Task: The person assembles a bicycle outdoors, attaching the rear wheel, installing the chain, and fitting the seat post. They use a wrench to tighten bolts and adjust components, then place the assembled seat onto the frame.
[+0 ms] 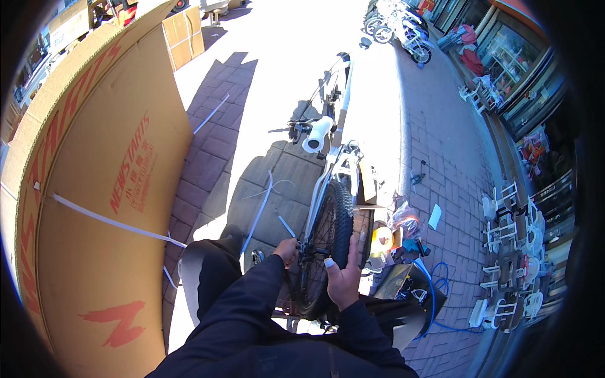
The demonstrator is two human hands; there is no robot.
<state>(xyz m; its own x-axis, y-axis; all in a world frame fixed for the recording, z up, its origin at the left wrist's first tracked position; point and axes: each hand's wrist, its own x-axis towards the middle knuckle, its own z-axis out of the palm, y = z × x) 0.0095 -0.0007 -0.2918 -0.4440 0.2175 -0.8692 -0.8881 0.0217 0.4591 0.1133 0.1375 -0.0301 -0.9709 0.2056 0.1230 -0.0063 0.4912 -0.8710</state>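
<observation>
A white bicycle (337,135) lies in front of me on a flattened grey sheet (280,176), its knobby black rear wheel (328,233) closest to me. My left hand (287,251) is closed at the wheel's hub, on the left side. My right hand (343,277) presses flat against the tyre's right side with fingers spread. One handlebar end wears white wrapping (317,133). Both my sleeves are dark.
A big cardboard box (94,189) with red print and a white strap stands on the left. Loose white straps (261,211) lie on the sheet. A black toolbox (403,283), a blue hose (435,283) and small parts sit right. White frames (510,252) line the paving; more bikes (400,25) behind.
</observation>
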